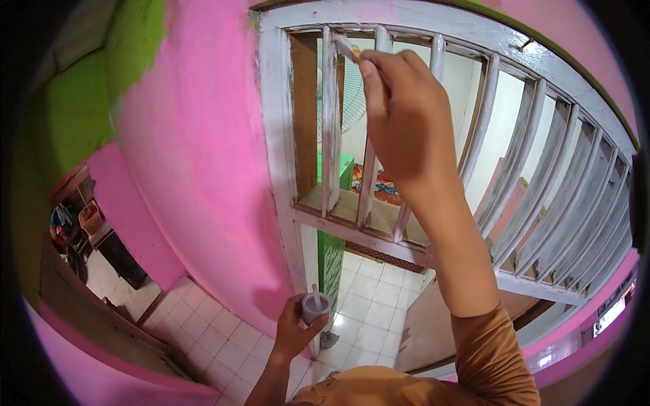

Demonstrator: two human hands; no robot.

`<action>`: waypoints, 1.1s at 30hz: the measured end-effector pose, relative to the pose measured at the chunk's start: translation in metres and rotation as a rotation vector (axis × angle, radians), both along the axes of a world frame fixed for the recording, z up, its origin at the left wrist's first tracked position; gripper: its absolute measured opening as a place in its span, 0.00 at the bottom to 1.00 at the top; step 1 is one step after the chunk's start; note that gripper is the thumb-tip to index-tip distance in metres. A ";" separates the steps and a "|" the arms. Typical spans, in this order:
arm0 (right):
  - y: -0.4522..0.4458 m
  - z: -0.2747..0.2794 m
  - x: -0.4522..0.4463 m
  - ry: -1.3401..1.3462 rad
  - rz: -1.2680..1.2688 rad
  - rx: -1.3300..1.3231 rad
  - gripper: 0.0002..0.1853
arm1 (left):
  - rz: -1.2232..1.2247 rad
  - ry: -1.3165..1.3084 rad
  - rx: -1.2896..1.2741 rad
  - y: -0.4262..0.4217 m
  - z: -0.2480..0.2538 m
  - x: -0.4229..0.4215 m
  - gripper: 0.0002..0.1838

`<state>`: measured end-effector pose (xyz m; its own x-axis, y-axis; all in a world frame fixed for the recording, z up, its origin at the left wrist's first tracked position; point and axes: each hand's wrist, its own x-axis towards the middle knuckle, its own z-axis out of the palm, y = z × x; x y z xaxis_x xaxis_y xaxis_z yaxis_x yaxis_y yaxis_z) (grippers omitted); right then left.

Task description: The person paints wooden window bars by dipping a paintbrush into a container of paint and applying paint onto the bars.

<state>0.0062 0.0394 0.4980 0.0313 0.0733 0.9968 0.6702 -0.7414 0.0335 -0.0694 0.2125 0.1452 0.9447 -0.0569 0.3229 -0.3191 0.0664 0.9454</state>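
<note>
High on the window frame, my right hand (412, 111) grips a paintbrush (347, 50) with its fingers closed. The bristles are at the upper end of a whitish vertical slat (330, 128), near the left side of the frame (273, 108). Lower down, my left hand (295, 333) is wrapped around a small cup (315, 312) of pale greyish-lilac paint. A thin stick (316, 295) stands up out of the cup. Most of the brush handle is hidden inside my right hand.
Left of the frame is a pink wall (210, 135), with green paint (139, 51) beyond. More slats (521, 162) run off to the right. Behind them are a fan (352, 98) and a green cabinet (332, 264). White floor tiles (369, 291) lie below.
</note>
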 end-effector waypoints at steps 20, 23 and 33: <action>-0.004 0.007 -0.007 0.190 -0.002 -0.052 0.16 | -0.004 0.006 -0.022 0.001 0.001 -0.005 0.32; -0.002 0.024 -0.014 0.125 -0.017 -0.006 0.16 | -0.006 0.000 -0.020 0.001 0.003 -0.005 0.32; -0.006 0.027 -0.004 0.111 -0.048 -0.020 0.17 | 0.011 0.001 -0.031 0.003 0.003 -0.011 0.31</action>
